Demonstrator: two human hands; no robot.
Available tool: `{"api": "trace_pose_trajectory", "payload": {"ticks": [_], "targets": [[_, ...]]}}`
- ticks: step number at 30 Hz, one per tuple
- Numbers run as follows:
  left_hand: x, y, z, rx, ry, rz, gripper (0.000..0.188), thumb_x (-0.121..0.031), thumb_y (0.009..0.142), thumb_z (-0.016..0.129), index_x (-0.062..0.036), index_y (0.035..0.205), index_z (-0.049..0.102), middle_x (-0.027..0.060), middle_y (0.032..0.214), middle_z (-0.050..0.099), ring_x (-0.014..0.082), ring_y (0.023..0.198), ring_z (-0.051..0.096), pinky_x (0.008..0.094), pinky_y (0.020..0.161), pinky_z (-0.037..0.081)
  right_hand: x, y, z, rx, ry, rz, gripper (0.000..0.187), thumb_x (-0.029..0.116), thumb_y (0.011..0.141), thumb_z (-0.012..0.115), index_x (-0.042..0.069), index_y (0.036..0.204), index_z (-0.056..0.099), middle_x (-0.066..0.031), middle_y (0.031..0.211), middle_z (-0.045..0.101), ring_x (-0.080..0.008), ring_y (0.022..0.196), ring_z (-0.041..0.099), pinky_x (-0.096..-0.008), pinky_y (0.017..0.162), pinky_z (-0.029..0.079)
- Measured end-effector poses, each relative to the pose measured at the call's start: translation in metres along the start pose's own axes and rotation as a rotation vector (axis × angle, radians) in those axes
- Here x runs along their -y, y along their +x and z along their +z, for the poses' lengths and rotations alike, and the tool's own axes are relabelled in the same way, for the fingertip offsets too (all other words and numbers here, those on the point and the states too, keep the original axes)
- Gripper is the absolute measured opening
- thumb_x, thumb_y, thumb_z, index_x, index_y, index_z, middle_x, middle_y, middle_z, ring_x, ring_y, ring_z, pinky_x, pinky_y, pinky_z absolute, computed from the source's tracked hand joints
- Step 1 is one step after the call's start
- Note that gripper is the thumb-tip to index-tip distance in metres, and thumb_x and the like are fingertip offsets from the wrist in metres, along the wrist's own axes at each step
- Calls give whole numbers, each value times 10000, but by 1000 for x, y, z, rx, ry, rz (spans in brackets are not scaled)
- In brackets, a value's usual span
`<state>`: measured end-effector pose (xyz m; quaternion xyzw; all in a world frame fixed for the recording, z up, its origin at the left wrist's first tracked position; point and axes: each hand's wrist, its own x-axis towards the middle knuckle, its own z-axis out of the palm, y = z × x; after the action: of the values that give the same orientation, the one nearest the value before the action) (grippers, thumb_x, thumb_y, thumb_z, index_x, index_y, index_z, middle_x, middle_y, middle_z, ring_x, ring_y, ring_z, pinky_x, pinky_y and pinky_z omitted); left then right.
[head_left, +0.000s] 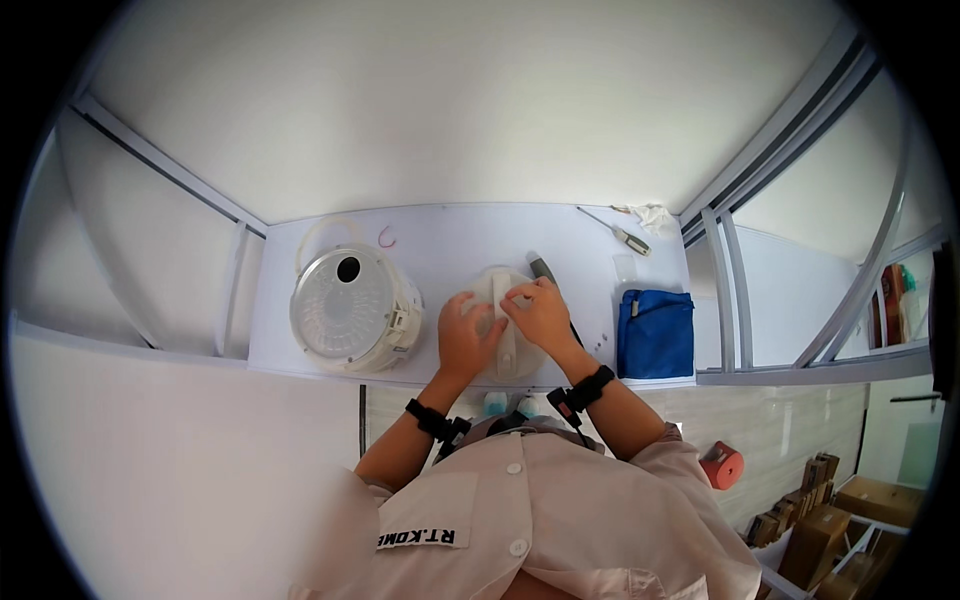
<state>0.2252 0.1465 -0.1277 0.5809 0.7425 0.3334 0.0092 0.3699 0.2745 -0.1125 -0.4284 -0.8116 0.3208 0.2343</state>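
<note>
In front of me on the white table lies a round, pale white part (510, 365) with a raised bar across its middle, like a lid. My left hand (464, 335) is curled over its left side, thumb close to the bar. Over the bar's far right side, my right hand (541, 315) has its thumb and fingertips pinched together; anything between them is too small to make out. A dark, long-handled tool (541, 268) lies just beyond my right hand, partly hidden by it. To the left stands a round white appliance (345, 308), resembling a rice cooker, with a dark round hole on top.
At the right sits a blue fabric pouch (656, 335). Behind it are a screwdriver (630, 240) and a crumpled white cloth (655, 218). Several small bits (602, 341) lie left of the pouch. A pink-red hooked piece (387, 237) is at the back left. White frame posts (727, 290) border the table.
</note>
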Motion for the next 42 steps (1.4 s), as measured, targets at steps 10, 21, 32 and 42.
{"api": "trace_pose_trajectory", "payload": {"ticks": [10, 21, 32, 42], "targets": [[8, 34, -2, 297, -109, -553, 1198, -640, 659, 900, 91, 1493, 446, 344, 1399, 548, 461, 1312, 553, 518, 1094, 479, -1, -9, 0, -107, -227, 81, 740, 545, 786, 836, 78, 1336, 672, -215, 1264, 637, -406, 1170, 613, -486, 939, 542], [-12, 28, -28, 253, -351, -620, 1274, -491, 592, 1008, 90, 1528, 368, 240, 1478, 355, 409, 1373, 423, 472, 1125, 455, 4, -9, -21, -5, 11, 119, 852, 455, 716, 915, 67, 1415, 620, -229, 1346, 563, -428, 1256, 529, -529, 1041, 481], [-42, 25, -57, 24, -284, -102, 1289, -390, 535, 1053, 20, 1531, 345, 198, 1429, 383, 358, 1318, 449, 487, 1120, 448, 32, -10, -82, -133, 307, -207, 828, 319, 734, 967, 38, 1418, 596, -214, 1285, 557, -348, 1103, 577, -435, 1002, 496], [-26, 16, -52, -96, -472, 79, 849, -302, 727, 954, -16, 1389, 508, 171, 1288, 552, 336, 1151, 546, 441, 960, 484, 31, -29, -79, -133, 308, -292, 619, 351, 681, 987, 84, 1151, 683, -96, 1000, 684, -327, 974, 618, -457, 914, 437]]}}
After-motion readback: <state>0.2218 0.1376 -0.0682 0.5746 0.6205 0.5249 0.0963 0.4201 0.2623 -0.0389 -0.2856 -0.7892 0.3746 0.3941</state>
